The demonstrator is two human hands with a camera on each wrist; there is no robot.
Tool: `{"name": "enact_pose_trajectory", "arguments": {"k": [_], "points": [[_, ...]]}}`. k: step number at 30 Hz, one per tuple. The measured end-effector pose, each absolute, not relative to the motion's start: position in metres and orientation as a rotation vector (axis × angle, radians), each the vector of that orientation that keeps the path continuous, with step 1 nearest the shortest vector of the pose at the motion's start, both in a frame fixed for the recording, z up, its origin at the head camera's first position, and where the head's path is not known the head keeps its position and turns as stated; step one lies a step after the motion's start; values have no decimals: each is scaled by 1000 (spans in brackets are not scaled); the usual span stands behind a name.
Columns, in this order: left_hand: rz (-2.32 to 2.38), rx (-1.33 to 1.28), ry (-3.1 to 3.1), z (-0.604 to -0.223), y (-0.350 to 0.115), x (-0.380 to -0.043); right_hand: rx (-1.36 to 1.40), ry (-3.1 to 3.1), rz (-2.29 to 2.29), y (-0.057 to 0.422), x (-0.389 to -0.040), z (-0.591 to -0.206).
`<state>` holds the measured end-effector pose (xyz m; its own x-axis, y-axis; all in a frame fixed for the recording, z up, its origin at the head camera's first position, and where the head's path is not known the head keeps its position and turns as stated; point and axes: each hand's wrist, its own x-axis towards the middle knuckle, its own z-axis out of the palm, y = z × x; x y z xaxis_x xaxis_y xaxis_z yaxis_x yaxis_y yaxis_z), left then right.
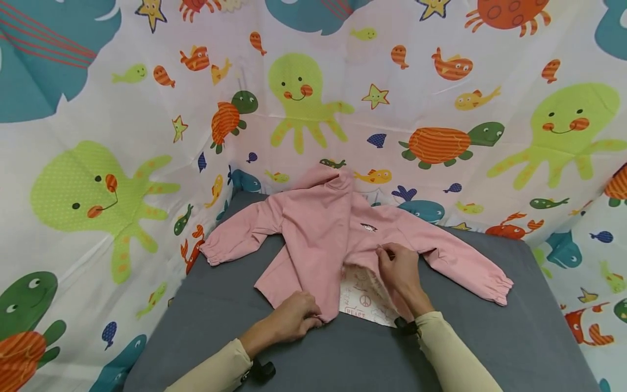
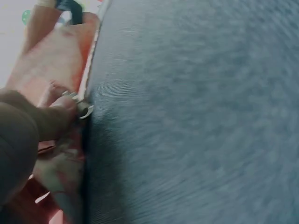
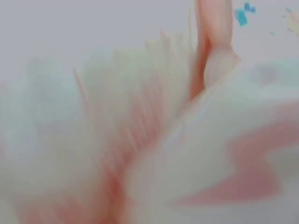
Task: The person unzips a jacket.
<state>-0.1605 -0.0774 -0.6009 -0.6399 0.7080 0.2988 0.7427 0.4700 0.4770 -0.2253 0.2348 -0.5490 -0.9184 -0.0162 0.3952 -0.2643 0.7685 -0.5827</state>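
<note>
A pink jacket lies spread on a grey surface with both sleeves out to the sides. My left hand pinches the bottom corner of its left front panel. In the left wrist view, a small metal zipper piece shows at that hand's fingertips. With thumb and fingers my right hand pinches the edge of the right front panel, which is folded back. White printed lining shows below it. The right wrist view is blurred; it shows a fingertip against the pale lining.
The grey tabletop extends around the jacket. A curtain printed with sea animals hangs behind and along both sides, close to the jacket's collar. Dark wrist straps sit at both cuffs.
</note>
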Motion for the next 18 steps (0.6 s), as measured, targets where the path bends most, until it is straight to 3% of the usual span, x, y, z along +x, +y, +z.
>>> {"name": "enact_pose_trajectory", "arguments": {"k": [4,10,18], "points": [[-932,-1219,-2665,-604,-72,-163,329,-2751,923,249,-232,-535],[-888,-1293,-2694,-597,-70,-168,514,-2884,945,252,-225,-530],[-947,-1183,-2636,-573,-80,-195,538,-2860,1020,252,-222,-512]]}}
